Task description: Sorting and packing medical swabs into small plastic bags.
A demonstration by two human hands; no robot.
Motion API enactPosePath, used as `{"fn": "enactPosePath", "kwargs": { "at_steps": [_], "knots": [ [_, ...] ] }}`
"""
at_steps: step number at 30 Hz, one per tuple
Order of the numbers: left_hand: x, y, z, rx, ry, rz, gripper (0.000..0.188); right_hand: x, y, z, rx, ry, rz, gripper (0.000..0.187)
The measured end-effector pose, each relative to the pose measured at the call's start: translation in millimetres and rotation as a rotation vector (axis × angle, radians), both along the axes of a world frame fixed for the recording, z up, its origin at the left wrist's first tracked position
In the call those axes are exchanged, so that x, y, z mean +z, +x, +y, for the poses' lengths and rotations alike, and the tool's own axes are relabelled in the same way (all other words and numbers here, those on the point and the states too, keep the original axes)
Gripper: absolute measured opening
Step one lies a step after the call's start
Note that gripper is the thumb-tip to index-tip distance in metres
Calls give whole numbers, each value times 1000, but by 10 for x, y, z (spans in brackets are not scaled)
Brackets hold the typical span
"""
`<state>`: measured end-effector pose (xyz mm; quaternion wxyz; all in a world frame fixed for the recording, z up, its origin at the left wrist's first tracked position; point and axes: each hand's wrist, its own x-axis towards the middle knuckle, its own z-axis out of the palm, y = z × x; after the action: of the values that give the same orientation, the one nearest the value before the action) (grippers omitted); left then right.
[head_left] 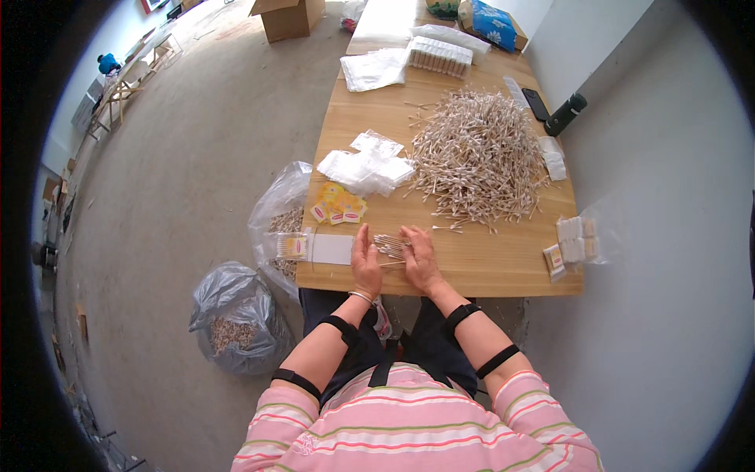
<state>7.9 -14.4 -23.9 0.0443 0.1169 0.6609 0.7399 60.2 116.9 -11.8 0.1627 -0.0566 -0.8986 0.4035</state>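
At the table's front edge, a small bundle of cotton swabs (391, 246) lies crosswise between my two hands. My left hand (365, 266) presses against its left ends, with the fingers nearly straight. Against the right ends rests my right hand (421, 256), its fingers slightly curved. Just left of my left hand is a flat white strip (333, 249), and beyond it a filled packet of swabs (292, 248) at the table's left edge. Yellow printed cards (340, 206) and clear plastic bags (366, 167) lie farther back. A large heap of loose swabs (476, 157) covers the middle right.
Several filled packets (576, 240) sit at the right edge by the wall. A dark bottle (565, 114) and a phone (535, 104) lie behind the heap. Packed swabs (439, 57) are at the back. On the floor at left stands a grey bag (236, 346) of swabs.
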Motion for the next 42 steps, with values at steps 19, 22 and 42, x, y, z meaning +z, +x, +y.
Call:
{"fn": "enactPosePath", "kwargs": {
  "at_steps": [19, 22, 42],
  "knots": [
    [-110, -187, -104, -64, 168, -200, 40, 167, 1, -298, 38, 200, 64, 75],
    [-2, -244, -18, -93, 101, -143, 40, 85, 21, -181, 20, 216, -4, 74],
    [-86, -160, 11, -28, 112, -75, 47, -41, -91, -244, -225, -17, 162, 42]
  ]
}}
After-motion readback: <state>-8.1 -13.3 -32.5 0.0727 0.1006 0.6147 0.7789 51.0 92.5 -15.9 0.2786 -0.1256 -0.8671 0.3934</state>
